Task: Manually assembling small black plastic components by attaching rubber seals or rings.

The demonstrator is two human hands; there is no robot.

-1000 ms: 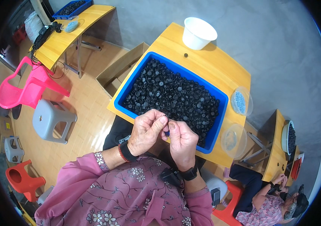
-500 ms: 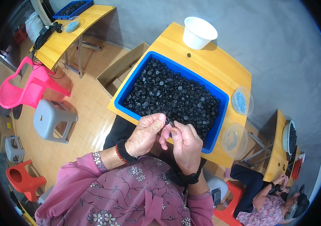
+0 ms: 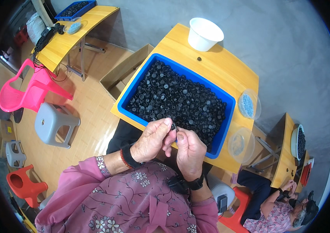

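Above the near edge of a blue tray (image 3: 227,130), both hands meet fingertip to fingertip. My left hand (image 3: 151,141) pinches a small black cap (image 3: 174,126) between thumb and fingers. Thumb and forefinger of my right hand (image 3: 190,155) are pressed together right beside that cap; what they grip is mostly hidden, with a speck of blue showing near the fingertips. The tray is heaped with black caps (image 3: 172,93), round and shallow, some face up and some turned over. Beyond it on the table lies a single black cap (image 3: 199,59).
A white bowl (image 3: 205,35) stands at the table's (image 3: 231,66) far edge. On the right are a clear dish (image 3: 246,105) of small light-blue pieces and a clear round lid or dish (image 3: 240,144). At lower right, another person (image 3: 273,209) sits at a separate table (image 3: 283,171).
My right hand has shifted slightly left and down, still close to the left fingertips. The lone cap on the table now sits a little farther right and nearer.
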